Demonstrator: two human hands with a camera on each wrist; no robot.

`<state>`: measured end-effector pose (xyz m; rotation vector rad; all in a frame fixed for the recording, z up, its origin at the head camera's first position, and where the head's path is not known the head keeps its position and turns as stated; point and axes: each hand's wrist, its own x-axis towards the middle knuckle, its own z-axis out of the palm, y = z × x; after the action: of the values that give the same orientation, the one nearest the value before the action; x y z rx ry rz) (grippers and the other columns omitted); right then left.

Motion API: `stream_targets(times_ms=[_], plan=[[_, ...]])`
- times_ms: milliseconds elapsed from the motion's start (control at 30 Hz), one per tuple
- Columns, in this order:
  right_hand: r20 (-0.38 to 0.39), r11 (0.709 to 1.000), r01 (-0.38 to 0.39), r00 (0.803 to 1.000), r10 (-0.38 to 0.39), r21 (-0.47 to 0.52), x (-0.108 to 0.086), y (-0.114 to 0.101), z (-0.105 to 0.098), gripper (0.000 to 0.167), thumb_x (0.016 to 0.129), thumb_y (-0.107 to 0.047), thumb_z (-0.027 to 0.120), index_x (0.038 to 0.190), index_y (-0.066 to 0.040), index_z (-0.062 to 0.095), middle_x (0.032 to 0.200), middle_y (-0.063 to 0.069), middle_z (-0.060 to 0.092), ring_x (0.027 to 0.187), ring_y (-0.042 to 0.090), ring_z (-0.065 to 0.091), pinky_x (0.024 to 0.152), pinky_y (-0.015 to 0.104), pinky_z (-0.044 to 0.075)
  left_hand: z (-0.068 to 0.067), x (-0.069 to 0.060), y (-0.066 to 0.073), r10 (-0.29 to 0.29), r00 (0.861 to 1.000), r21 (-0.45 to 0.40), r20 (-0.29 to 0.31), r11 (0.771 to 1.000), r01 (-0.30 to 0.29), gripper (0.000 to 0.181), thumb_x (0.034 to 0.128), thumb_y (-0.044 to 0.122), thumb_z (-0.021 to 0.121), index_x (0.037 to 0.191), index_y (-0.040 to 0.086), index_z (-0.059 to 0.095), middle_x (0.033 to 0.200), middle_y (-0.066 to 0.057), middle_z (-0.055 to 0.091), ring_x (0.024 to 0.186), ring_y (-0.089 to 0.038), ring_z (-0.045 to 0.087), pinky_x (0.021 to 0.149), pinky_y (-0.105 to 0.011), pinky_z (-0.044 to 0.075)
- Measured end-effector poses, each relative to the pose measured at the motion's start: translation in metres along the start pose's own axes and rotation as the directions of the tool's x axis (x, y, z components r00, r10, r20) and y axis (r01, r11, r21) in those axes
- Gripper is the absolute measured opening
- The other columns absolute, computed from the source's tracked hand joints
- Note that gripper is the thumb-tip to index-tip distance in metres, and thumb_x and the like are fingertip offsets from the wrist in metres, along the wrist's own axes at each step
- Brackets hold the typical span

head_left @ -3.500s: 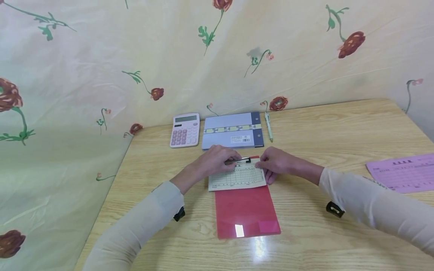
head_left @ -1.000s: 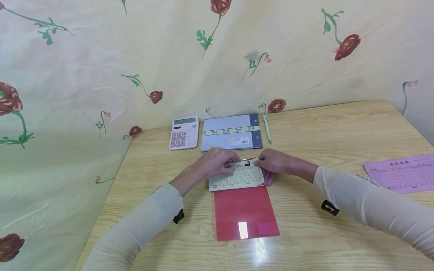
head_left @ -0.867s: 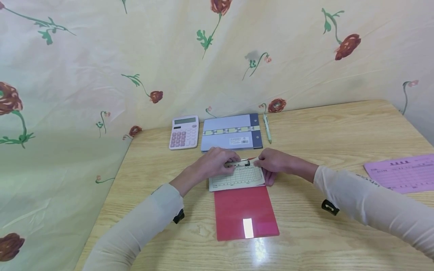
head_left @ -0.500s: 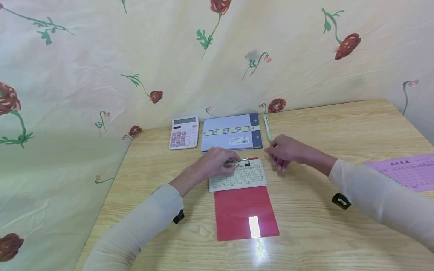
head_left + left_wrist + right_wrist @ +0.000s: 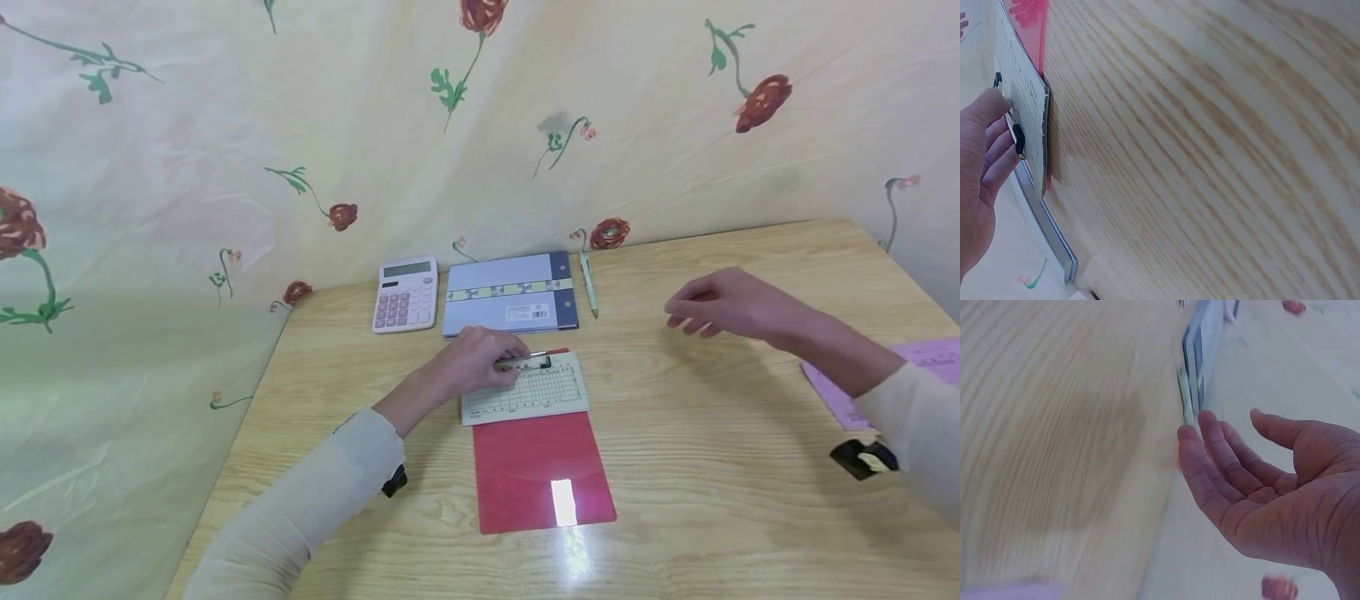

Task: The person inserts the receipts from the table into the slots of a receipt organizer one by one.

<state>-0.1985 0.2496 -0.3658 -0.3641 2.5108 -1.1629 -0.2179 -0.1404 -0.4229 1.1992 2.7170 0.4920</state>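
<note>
On the table lies a red clipboard point(image 5: 532, 467) with a white printed form pad point(image 5: 536, 396) across its upper part. My left hand point(image 5: 474, 360) pinches the clip point(image 5: 546, 362) at the clipboard's top edge. The left wrist view shows the thumb on the clip's bar point(image 5: 1018, 134) and fingers behind it, beside the pad point(image 5: 1022, 81). In the air over the right part of the table is my right hand point(image 5: 738, 310), its fingers loosely bent and nothing held. The right wrist view shows the same hand point(image 5: 1266, 494) with thumb and fingers apart.
Along the back stand out a pink-and-white calculator point(image 5: 406, 293), a blue notebook point(image 5: 498, 292) and a pale green pen point(image 5: 588, 285). A purple form sheet point(image 5: 832, 396) lies at the right, partly behind the right arm. A flowered cloth point(image 5: 405, 125) hangs behind the table.
My right hand has let go of the pad's right edge and moved right and up, away from the clipboard. The lifted pad corner now lies flat. My left hand keeps its place at the clip.
</note>
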Motion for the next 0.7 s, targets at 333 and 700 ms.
stream_targets(times_ms=[333,700], plan=[[-0.144,0.982,-0.036,0.99,0.009,-0.186,-0.039,0.044,-0.042,0.051,0.106,-0.037,0.067,0.144,-0.004,0.063,0.133,0.012,0.072,0.098,-0.014,0.061,0.076,0.013,0.048,0.002,-0.001,-0.001,-0.005,1.0,0.007,-0.003,1.0,0.005,0.031,0.0949,0.015,0.078,0.126,0.011,0.077,0.118,-0.001,0.079,0.104,-0.01,0.075,0.085,-0.014,0.055],[-0.295,0.984,0.089,0.946,-0.132,-0.157,-0.071,0.099,-0.064,0.04,0.096,-0.007,0.078,0.135,-0.015,0.069,0.112,-0.035,0.065,0.098,-0.02,0.059,0.077,0.003,0.044,0.002,-0.002,0.001,-0.012,1.0,0.014,-0.002,1.0,0.012,0.03,0.0945,0.015,0.077,0.124,0.01,0.077,0.117,-0.001,0.079,0.101,-0.009,0.075,0.084,-0.014,0.055]])
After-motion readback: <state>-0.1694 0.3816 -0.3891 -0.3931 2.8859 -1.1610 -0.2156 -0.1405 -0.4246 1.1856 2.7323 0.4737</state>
